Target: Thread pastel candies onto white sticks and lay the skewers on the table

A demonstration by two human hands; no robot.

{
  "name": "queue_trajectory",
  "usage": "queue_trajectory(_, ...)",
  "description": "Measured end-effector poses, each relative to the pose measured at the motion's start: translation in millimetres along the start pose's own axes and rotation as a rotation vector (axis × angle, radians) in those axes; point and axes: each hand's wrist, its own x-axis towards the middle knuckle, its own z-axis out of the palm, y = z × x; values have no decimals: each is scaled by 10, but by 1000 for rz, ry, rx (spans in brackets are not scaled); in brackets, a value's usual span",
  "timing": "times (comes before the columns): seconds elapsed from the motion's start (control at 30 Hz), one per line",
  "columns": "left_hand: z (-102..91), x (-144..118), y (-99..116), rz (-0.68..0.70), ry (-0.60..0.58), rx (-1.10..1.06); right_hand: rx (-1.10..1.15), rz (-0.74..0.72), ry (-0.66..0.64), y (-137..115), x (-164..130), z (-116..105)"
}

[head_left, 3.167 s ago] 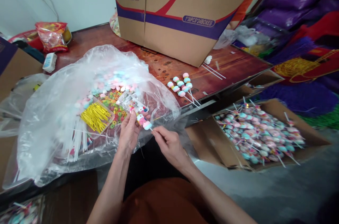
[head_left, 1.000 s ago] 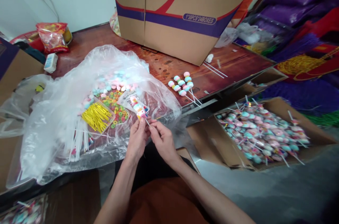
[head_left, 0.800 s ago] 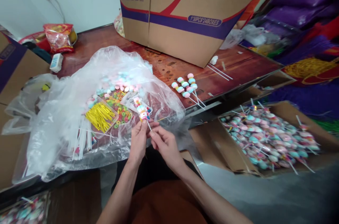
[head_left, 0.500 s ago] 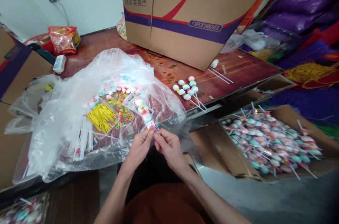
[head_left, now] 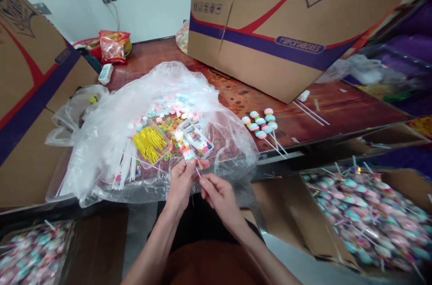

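Again the candy stick (head_left: 198, 172) shows between left hand (head_left: 180, 180) and right hand (head_left: 220, 193).

Candy workshop, printed carton (head_left: 270, 58) on a red-brown table (head_left: 364, 109), lower open box (head_left: 302, 217) (heaped with candy sticks (head_left: 374, 222)).

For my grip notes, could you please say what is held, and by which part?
A candy skewer: left fingers at the lowest visible candy, right fingers on the stick.
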Motion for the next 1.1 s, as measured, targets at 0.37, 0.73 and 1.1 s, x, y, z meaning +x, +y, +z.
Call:
queue_trajectory(0.37, -120, -120, -85, 74, -3, 48, 84, 65, -38, -71, 58, 119)
queue_trajectory(0.73, -416, -332, 283, 225, 16, -169, 295, 179, -121, -396, 257, 697)
queue_trajectory(1.1, -1058, -418, 475, 440, 405, -190, -1329, -238, -261, -792, 1072, 1258)
